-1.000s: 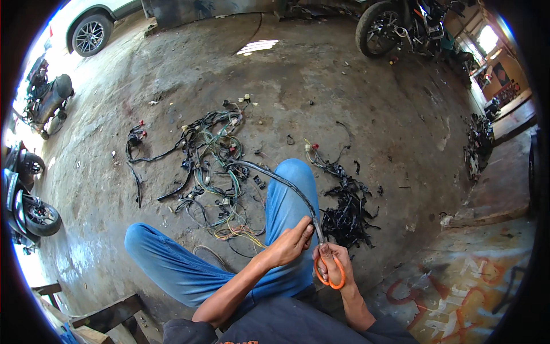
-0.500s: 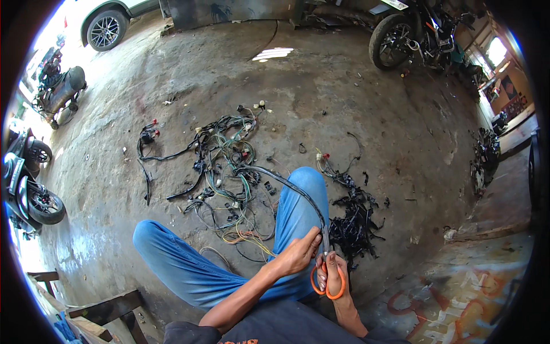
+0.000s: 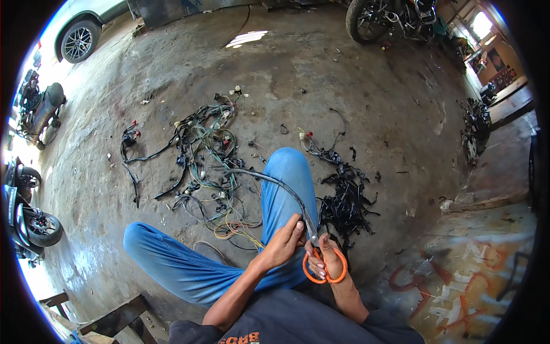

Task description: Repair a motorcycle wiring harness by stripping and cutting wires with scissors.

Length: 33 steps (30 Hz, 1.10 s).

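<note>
My left hand (image 3: 283, 241) is closed on the end of a black-sheathed wire bundle (image 3: 274, 179), which arches over my right knee. Close beside it, my right hand (image 3: 327, 255) grips scissors (image 3: 344, 268) with orange handles, thumb and fingers at the loops. The metal blades lie along the bundle's end near my left fingertips; whether they touch it I cannot tell. The bundle runs back into a tangled wiring harness (image 3: 213, 140) on the floor, with green, yellow and black wires and several connectors. My left fingers partly hide the bundle's end.
A heap of black tape scraps (image 3: 345, 202) lies right of my right knee (image 3: 289, 172). Motorcycles (image 3: 41, 228) stand at the left and far right, a car wheel (image 3: 79, 43) at the far left. Wooden pieces (image 3: 117, 316) are at the lower left, a painted panel (image 3: 458, 275) at the lower right.
The view has shifted, so the floor things sit further left and higher. The scissors' blades show more beside the bundle, and my right hand has drawn slightly away from my left.
</note>
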Available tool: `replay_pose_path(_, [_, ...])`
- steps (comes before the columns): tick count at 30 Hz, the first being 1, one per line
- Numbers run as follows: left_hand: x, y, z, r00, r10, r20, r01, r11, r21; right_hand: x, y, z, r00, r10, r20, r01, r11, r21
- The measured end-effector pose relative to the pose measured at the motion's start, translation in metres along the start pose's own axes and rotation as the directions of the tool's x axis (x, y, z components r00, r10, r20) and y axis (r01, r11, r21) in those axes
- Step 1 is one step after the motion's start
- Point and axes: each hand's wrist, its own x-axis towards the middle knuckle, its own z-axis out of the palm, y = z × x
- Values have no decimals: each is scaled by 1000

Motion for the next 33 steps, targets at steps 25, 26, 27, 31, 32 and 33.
replay_pose_path(25, [35,2,-54,954,128,-272,-287,659,-695,7,6,14,976,9,219,13,995,-101])
replay_pose_path(26, [33,4,-51,948,102,-301,-285,692,-663,8,7,17,980,-17,199,46,989,-141])
replay_pose_path(27, [34,4,-50,948,100,-301,-284,691,-664,9,7,19,983,-44,179,77,981,-181])
replay_pose_path(31, [32,3,-50,931,119,-346,-309,759,-573,13,14,17,988,-95,125,132,933,-335])
replay_pose_path(32, [30,4,-51,933,100,-346,-284,794,-537,13,13,19,987,-122,103,153,899,-410])
replay_pose_path(33, [28,6,-52,933,97,-346,-282,793,-540,15,14,20,988,-119,100,150,899,-411])
